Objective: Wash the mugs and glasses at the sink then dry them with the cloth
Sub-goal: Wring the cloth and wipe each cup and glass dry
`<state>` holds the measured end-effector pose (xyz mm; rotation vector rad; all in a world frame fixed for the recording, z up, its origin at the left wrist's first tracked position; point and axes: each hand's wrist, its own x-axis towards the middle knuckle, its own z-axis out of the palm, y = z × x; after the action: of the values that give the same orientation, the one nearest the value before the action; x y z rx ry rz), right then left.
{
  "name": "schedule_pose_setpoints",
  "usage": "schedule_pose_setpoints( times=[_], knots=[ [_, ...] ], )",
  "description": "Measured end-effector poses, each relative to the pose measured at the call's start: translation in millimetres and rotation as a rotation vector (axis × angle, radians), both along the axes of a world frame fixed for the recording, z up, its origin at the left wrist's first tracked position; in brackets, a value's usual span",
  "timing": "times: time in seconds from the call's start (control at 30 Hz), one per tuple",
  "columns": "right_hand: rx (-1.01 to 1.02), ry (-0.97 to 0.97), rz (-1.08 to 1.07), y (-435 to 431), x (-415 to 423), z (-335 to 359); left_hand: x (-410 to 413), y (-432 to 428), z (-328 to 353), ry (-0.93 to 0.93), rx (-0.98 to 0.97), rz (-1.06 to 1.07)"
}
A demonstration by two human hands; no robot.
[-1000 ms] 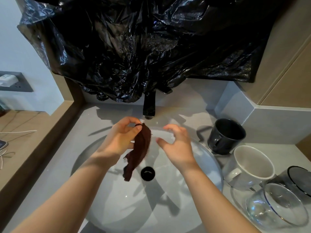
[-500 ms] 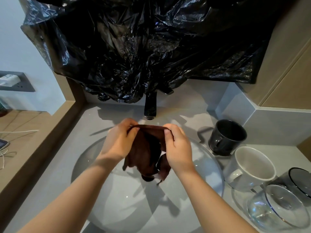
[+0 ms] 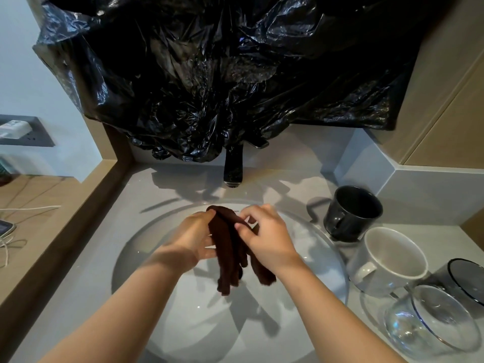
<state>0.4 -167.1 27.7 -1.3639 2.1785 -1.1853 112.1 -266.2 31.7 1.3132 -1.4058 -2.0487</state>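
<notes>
Fingers (image 3: 210, 215) of my left hand (image 3: 193, 237) pinched the top edge of the dark brown soft cloth (image 3: 227, 258). My right hand (image 3: 269, 239) pinched the same edge just beside them. Both hands were curled on the cloth and held it up over the round white sink (image 3: 199, 326). The cloth hung down between my hands in loose, floppy folds.

I think I was getting the cloth ready. To do it well, I should slide my hands apart along the top edge so the folds open out flat. A flat cloth goes round a mug better than a bunched one. I should hold it over the sink so any drips fall in the bowl. I could not tell if the cloth was wet or dry.

The cloth looked thick and fuzzy. The sink was smooth and shiny. The black metal tap (image 3: 233, 166) stood behind it, and I saw no water coming out.

On the grey stone bench (image 3: 86, 258), to my right, stood a shiny round black mug (image 3: 351, 213), a big white mug with a handle (image 3: 390, 260), a clear round glass (image 3: 429, 320) and a dark smoky glass (image 3: 463, 281). They were close together. They looked hard and slippery, so each would need a firm hold. A crinkly black plastic bag (image 3: 222, 74) hung above the tap.
</notes>
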Motion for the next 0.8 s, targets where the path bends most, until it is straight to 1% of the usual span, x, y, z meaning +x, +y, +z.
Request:
schedule_pose_setpoints(
  times=[0.07, 0.1, 0.17, 0.23, 0.27, 0.3, 0.33, 0.43, 0.47, 0.5, 0.53, 0.6, 0.67, 0.73, 0.77, 0.8],
  knots=[
    [0.081, -0.031, 0.102, 0, 7, 4, -1, 3, 2, 0.132, 0.134, 0.020],
    [0.144, -0.066, 0.142, 1, 8, 6, -1, 3, 2, 0.178, 0.156, 0.013],
    [0.209, -0.173, 0.197, 4, 6, 9, 0, 3, 3, 0.222, 0.113, -0.017],
    [0.123, -0.273, 0.140, 7, 2, 13, 2, -1, 0, 0.198, -0.010, -0.051],
    [0.061, -0.266, 0.068, 7, -1, 14, 3, -2, -1, 0.185, -0.070, -0.066],
    [0.029, -0.215, 0.017, 8, -4, 16, 5, -5, -2, 0.178, -0.121, -0.095],
    [0.046, -0.148, 0.017, 9, -8, 17, 7, -7, -1, 0.177, -0.169, -0.146],
    [0.264, 0.054, 0.170, 9, -12, 23, 12, -11, 8, 0.158, -0.329, -0.311],
    [0.287, 0.074, 0.192, 8, -13, 23, 12, -12, 10, 0.144, -0.367, -0.326],
    [0.279, 0.041, 0.188, 8, -13, 24, 12, -12, 12, 0.130, -0.408, -0.319],
    [0.236, -0.045, 0.178, 8, -14, 25, 12, -12, 14, 0.128, -0.439, -0.311],
    [0.158, -0.251, 0.184, 8, -14, 25, 15, -12, 12, 0.180, -0.430, -0.348],
    [0.094, -0.397, 0.193, 10, -13, 25, 21, -13, 8, 0.213, -0.367, -0.484],
    [0.085, -0.526, 0.182, 13, -14, 25, 26, -11, 7, 0.222, -0.284, -0.645],
    [0.081, -0.606, 0.173, 15, -16, 26, 27, -10, 7, 0.211, -0.271, -0.680],
    [0.064, -0.694, 0.168, 16, -19, 26, 27, -9, 8, 0.198, -0.280, -0.671]
  ],
)
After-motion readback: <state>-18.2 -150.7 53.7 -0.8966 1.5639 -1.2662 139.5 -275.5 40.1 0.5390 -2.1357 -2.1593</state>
